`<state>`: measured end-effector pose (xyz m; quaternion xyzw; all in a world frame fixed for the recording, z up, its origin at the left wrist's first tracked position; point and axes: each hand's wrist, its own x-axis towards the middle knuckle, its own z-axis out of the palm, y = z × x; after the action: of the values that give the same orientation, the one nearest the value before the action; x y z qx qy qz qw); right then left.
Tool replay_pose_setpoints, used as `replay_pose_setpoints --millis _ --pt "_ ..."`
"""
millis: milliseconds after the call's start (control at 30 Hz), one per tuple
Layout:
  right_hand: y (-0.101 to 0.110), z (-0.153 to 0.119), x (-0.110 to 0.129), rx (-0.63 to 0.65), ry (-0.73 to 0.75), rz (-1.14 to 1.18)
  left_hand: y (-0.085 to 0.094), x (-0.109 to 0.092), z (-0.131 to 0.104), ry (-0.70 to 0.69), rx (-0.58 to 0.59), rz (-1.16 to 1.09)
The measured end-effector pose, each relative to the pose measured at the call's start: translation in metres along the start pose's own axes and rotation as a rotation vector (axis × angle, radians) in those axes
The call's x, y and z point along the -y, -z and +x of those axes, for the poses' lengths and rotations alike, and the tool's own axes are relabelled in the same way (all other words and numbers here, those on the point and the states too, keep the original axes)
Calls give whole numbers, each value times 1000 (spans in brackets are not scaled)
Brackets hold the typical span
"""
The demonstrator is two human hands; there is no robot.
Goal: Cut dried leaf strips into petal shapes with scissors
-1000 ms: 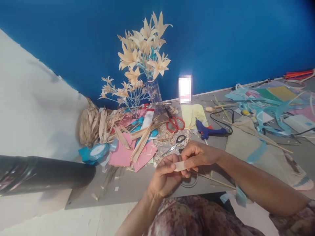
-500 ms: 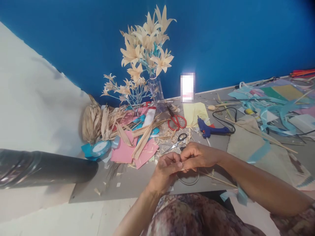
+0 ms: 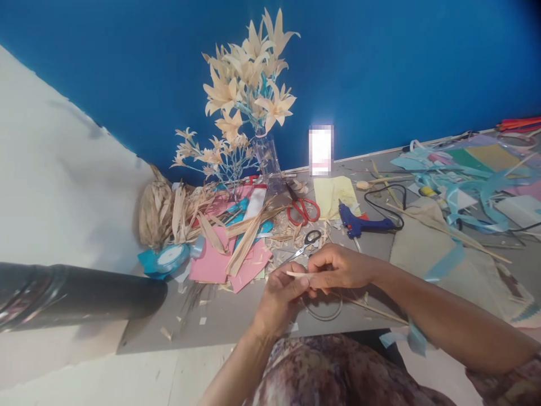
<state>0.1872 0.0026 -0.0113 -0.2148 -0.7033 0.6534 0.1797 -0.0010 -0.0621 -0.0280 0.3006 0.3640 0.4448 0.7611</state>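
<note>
My left hand (image 3: 281, 293) and my right hand (image 3: 333, 268) meet above the table's front edge, fingers pinched together. Between them is a small pale strip (image 3: 298, 274), its tip pointing left over my left fingers. A thin wire loop (image 3: 323, 317) hangs just under the hands. Small dark-handled scissors (image 3: 311, 237) lie right behind my fingers, with red-handled scissors (image 3: 303, 211) farther back. To the right of those rests a blue glue gun (image 3: 363, 224) with a black cord. Pink sheets (image 3: 211, 259) and dried husk strips (image 3: 245, 242) lie left of my hands.
Pale flowers (image 3: 249, 73) stand in a clear vase (image 3: 268, 163) against the blue wall. A ribbon roll (image 3: 171, 258) and husk bundle (image 3: 156, 208) are at the left, beside a dark cylinder (image 3: 84, 293). Beige cloth (image 3: 439, 248) and blue ribbons (image 3: 486, 192) cover the right side.
The pale strip now shows above my left fingers, where it was mostly hidden before. My fingers have shifted slightly around it. The view has moved a little.
</note>
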Motion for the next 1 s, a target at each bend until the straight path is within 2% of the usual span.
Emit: replay_pose_setpoints --millis 100,200,367,433,500,600,733,800,1000 --pt "-2 3 2 -44 -38 -8 0 1 4 7 -58 -29" --pt "-3 4 1 -70 -60 71 3 0 6 12 -53 -37" --pt "-7 5 -8 10 -26 357 12 1 7 36 117 -19" --pt "-8 5 -11 52 -12 463 15 2 7 56 193 -70" --pt "-8 6 -13 54 -1 543 15 3 7 52 221 -132" --pt "-7 7 -15 1 -12 522 14 3 6 8 166 -107" --pt "-6 7 -14 -62 -58 253 16 7 7 -48 -27 80" --pt "-6 8 -14 -92 -75 176 17 8 8 -68 -89 100" --pt "-12 12 -13 -222 -107 173 14 7 9 -98 -118 73"
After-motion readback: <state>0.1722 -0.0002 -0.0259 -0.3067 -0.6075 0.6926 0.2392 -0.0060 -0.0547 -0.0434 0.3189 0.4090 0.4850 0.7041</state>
